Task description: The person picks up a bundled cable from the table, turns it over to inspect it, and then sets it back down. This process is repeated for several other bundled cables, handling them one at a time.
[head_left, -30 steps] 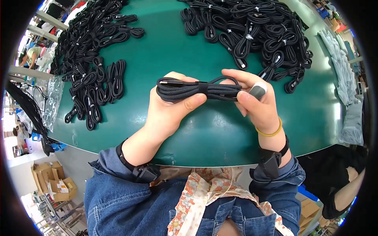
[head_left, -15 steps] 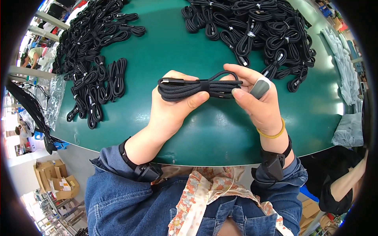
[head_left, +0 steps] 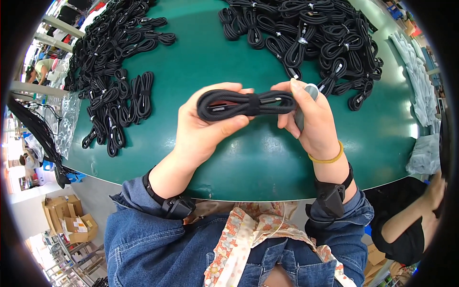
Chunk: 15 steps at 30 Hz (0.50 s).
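Note:
Between my hands, above the green table, is a coiled black braided cable (head_left: 224,113), bound round its middle by a black strap. Its metal-tipped connectors show inside the coil. My left hand (head_left: 198,122) grips the coil's left end, thumb along the near side and fingers behind. My right hand (head_left: 313,117) pinches the right end between thumb and fingers. Tucked in that same right hand is a small grey object with a pale rounded end (head_left: 311,91); its kind cannot be made out, as the hand hides much of it.
Bundled black cables (head_left: 110,91) are heaped at the left of the green table (head_left: 201,57), with another pile (head_left: 330,43) at the far right. Clear plastic bags (head_left: 423,155) lie along the right edge. Loose black cables (head_left: 36,134) hang at left. Another person's arm (head_left: 411,217) shows at lower right.
The coil has been turned so its open loop faces up, with the connectors inside now showing. My right hand has shifted its grip onto the coil's end, still keeping the grey object.

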Each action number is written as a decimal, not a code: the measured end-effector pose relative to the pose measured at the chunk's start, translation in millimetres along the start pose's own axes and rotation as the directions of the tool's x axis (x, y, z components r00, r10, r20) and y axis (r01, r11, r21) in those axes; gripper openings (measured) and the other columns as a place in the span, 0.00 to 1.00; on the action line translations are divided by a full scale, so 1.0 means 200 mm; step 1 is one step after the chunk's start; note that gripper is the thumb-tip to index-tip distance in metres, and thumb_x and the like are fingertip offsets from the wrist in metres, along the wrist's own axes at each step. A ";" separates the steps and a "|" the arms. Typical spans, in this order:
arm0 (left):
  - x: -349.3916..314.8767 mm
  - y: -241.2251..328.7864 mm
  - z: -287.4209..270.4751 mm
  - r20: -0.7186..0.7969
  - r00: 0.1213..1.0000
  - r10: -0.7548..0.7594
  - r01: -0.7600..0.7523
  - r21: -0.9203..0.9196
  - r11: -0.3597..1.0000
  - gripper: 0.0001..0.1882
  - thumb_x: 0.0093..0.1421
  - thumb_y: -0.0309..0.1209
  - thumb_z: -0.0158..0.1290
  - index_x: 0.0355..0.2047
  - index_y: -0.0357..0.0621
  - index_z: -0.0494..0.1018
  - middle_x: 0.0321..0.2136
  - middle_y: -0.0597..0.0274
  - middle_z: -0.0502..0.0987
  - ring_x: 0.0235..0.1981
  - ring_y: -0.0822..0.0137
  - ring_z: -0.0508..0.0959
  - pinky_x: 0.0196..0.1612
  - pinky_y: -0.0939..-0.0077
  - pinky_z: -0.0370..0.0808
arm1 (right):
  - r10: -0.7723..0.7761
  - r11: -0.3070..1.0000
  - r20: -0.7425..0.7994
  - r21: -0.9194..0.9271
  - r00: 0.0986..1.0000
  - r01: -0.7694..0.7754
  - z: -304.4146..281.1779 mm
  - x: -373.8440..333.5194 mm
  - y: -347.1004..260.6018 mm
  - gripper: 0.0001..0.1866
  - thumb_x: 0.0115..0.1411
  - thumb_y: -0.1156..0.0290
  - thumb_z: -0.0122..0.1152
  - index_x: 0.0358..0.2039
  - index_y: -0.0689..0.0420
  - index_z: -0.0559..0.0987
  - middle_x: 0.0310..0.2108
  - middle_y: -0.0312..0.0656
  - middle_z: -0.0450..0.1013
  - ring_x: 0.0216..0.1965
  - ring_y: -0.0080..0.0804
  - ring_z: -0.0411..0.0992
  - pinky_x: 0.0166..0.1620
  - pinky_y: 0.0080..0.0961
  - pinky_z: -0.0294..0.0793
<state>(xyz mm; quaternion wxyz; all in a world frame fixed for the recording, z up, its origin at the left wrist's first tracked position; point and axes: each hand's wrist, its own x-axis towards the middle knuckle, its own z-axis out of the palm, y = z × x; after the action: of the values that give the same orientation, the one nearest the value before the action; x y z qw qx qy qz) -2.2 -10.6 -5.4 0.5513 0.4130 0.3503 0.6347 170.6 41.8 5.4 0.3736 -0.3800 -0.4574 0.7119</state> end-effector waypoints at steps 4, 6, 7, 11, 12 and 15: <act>0.00 -0.01 -0.05 -0.035 0.999 -0.002 -0.001 -0.104 0.995 0.15 0.47 0.21 0.55 0.36 0.35 0.66 0.30 0.55 0.73 0.29 0.67 0.74 0.34 0.76 0.72 | -0.047 0.996 0.099 -0.072 0.994 0.055 0.00 -0.02 -0.01 0.18 0.56 0.61 0.44 0.34 0.65 0.72 0.15 0.39 0.68 0.10 0.14 0.56 0.14 0.08 0.52; 0.01 -0.01 -0.05 -0.019 1.000 -0.011 0.008 -0.154 0.988 0.14 0.47 0.23 0.55 0.35 0.35 0.66 0.29 0.55 0.73 0.28 0.68 0.74 0.33 0.77 0.72 | -0.056 0.994 0.116 -0.090 0.992 0.067 0.00 -0.03 -0.01 0.17 0.56 0.62 0.45 0.33 0.65 0.72 0.15 0.38 0.67 0.10 0.14 0.56 0.14 0.08 0.52; 0.01 -0.01 -0.06 -0.003 1.000 -0.019 0.018 -0.204 0.979 0.12 0.48 0.24 0.54 0.33 0.35 0.67 0.28 0.55 0.73 0.27 0.68 0.73 0.32 0.77 0.72 | -0.064 0.991 0.133 -0.108 0.989 0.079 0.01 -0.03 0.00 0.17 0.56 0.62 0.46 0.33 0.65 0.72 0.14 0.36 0.67 0.11 0.13 0.56 0.14 0.08 0.52; 0.01 -0.01 -0.04 0.010 0.999 -0.046 0.048 -0.180 0.983 0.14 0.48 0.32 0.55 0.32 0.39 0.65 0.27 0.61 0.71 0.25 0.71 0.72 0.29 0.81 0.70 | -0.099 0.989 0.156 -0.094 0.983 0.114 -0.01 -0.02 0.04 0.16 0.55 0.62 0.49 0.30 0.64 0.73 0.14 0.33 0.65 0.13 0.13 0.56 0.15 0.09 0.52; 0.01 -0.01 -0.04 0.007 0.998 -0.055 0.055 -0.141 0.988 0.16 0.49 0.35 0.55 0.33 0.41 0.64 0.26 0.64 0.70 0.24 0.72 0.71 0.27 0.83 0.69 | -0.112 0.989 0.162 -0.077 0.980 0.126 -0.01 -0.02 0.05 0.16 0.55 0.62 0.50 0.29 0.64 0.73 0.14 0.32 0.65 0.13 0.12 0.56 0.16 0.09 0.52; 0.01 -0.01 -0.03 0.017 0.998 -0.065 0.067 -0.130 0.989 0.16 0.48 0.35 0.55 0.32 0.41 0.63 0.26 0.64 0.69 0.24 0.72 0.71 0.27 0.83 0.69 | -0.109 0.989 0.167 -0.086 0.980 0.124 -0.03 -0.01 0.04 0.17 0.55 0.60 0.49 0.27 0.64 0.73 0.14 0.31 0.64 0.13 0.12 0.55 0.16 0.09 0.52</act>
<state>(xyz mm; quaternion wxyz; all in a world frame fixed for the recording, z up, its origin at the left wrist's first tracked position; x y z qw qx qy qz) -7.6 -8.9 -9.9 0.6001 0.3682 0.3178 0.6350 174.5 39.1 -4.0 0.3576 -0.3111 -0.5414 0.6944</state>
